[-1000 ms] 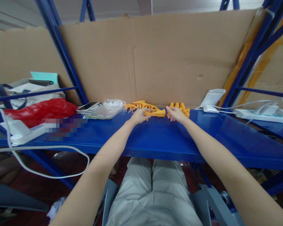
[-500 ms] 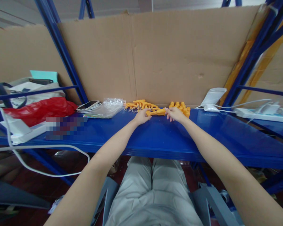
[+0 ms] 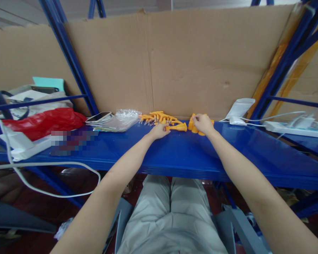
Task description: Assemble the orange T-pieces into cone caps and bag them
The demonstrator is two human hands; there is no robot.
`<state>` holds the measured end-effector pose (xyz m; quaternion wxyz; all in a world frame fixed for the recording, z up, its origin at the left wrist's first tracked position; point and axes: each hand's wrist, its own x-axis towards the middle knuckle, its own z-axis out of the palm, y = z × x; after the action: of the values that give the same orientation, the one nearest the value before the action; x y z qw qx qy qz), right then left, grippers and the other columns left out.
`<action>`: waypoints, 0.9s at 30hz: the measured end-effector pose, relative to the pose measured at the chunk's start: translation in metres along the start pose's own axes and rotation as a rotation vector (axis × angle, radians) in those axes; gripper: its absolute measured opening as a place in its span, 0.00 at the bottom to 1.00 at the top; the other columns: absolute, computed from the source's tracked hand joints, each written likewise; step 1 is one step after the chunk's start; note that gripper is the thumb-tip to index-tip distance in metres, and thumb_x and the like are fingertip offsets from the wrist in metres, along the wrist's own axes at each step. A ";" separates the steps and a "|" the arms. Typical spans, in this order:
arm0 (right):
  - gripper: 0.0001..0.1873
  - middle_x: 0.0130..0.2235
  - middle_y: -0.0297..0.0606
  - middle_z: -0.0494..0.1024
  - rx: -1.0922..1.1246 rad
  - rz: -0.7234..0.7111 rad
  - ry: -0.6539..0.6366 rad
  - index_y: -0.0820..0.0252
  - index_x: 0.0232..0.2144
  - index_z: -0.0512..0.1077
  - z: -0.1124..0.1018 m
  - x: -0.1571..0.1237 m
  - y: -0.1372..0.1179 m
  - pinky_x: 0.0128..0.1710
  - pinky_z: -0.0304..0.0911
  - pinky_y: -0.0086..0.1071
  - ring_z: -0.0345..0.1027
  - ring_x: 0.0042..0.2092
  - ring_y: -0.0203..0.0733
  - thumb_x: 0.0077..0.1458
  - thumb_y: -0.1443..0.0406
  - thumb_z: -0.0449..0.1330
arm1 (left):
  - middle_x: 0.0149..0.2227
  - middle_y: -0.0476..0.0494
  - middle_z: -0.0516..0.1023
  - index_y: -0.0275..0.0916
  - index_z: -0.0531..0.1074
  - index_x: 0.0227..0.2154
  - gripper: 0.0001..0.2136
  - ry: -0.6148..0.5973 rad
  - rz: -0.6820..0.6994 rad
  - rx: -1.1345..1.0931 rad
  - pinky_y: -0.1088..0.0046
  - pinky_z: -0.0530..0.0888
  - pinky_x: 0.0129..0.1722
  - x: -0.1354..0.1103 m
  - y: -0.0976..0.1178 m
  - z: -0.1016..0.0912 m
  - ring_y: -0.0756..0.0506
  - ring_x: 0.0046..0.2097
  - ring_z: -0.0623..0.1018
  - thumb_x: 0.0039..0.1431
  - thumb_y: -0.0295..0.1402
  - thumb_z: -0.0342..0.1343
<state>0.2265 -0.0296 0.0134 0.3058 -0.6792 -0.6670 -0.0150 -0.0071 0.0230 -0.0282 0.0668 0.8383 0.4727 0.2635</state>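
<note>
My left hand (image 3: pixel 159 131) is closed round the narrow left end of a yellow-orange plastic piece (image 3: pixel 178 127), which lies sideways just above the shelf, its wider flared end to the right. Behind it is a pile of slim yellow-orange plastic pieces (image 3: pixel 159 116) with small ball chains hanging from them. My right hand (image 3: pixel 203 124) reaches into a cluster of stubby upright yellow-orange pieces (image 3: pixel 193 127), fingertips pinched at the top of one. The palm and wrist cover part of that cluster.
On the blue shelf (image 3: pixel 175 151), clear plastic bags (image 3: pixel 122 123) and a phone (image 3: pixel 100 117) lie to the left, beyond them a red bag (image 3: pixel 50 123). White cables and a power strip (image 3: pixel 294 128) lie right. Cardboard (image 3: pixel 188 63) stands behind.
My right hand has left the flared end of the held piece and moved right onto the upright cluster. My left hand stays nearly still with its piece.
</note>
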 end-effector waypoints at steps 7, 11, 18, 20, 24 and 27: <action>0.19 0.53 0.50 0.78 -0.152 0.033 0.102 0.61 0.50 0.74 -0.010 0.001 0.014 0.52 0.65 0.41 0.71 0.54 0.52 0.63 0.66 0.48 | 0.28 0.47 0.79 0.37 0.80 0.44 0.16 0.031 -0.026 0.042 0.74 0.72 0.35 0.002 -0.004 0.002 0.46 0.32 0.76 0.56 0.38 0.58; 0.19 0.57 0.52 0.73 -0.291 0.028 -0.132 0.61 0.51 0.75 -0.003 0.005 0.021 0.54 0.65 0.46 0.68 0.57 0.56 0.61 0.63 0.53 | 0.28 0.46 0.79 0.36 0.81 0.39 0.13 0.037 -0.036 0.071 0.73 0.71 0.36 0.001 -0.004 0.001 0.46 0.32 0.76 0.58 0.39 0.57; 0.20 0.58 0.54 0.71 -0.325 -0.098 -0.212 0.64 0.50 0.77 0.004 0.010 0.025 0.56 0.64 0.44 0.67 0.58 0.55 0.61 0.64 0.52 | 0.26 0.47 0.76 0.36 0.79 0.35 0.10 0.024 -0.020 0.031 0.74 0.68 0.30 0.000 -0.006 -0.001 0.47 0.29 0.74 0.55 0.37 0.59; 0.19 0.58 0.53 0.71 -0.329 -0.086 -0.218 0.63 0.49 0.77 0.003 0.009 0.023 0.56 0.64 0.45 0.66 0.58 0.54 0.61 0.64 0.52 | 0.27 0.48 0.76 0.36 0.79 0.38 0.12 0.006 0.004 0.030 0.74 0.69 0.31 0.000 -0.006 -0.002 0.47 0.30 0.74 0.54 0.37 0.61; 0.18 0.59 0.52 0.70 -0.337 -0.039 -0.184 0.60 0.48 0.77 0.000 0.003 0.016 0.57 0.62 0.53 0.65 0.59 0.59 0.60 0.61 0.54 | 0.28 0.49 0.76 0.36 0.78 0.46 0.18 -0.032 0.026 -0.008 0.74 0.71 0.34 -0.001 -0.004 -0.005 0.47 0.31 0.75 0.51 0.33 0.63; 0.18 0.58 0.52 0.72 -0.364 -0.020 -0.153 0.60 0.47 0.77 0.000 -0.002 0.009 0.58 0.59 0.57 0.63 0.60 0.60 0.60 0.58 0.55 | 0.28 0.49 0.76 0.35 0.78 0.48 0.19 -0.041 0.022 -0.029 0.73 0.71 0.35 -0.002 -0.001 -0.006 0.47 0.31 0.75 0.51 0.30 0.63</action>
<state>0.2345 -0.0307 0.0093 0.1262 -0.7158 -0.6813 -0.0868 -0.0121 0.0212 -0.0246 0.0854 0.8475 0.4582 0.2539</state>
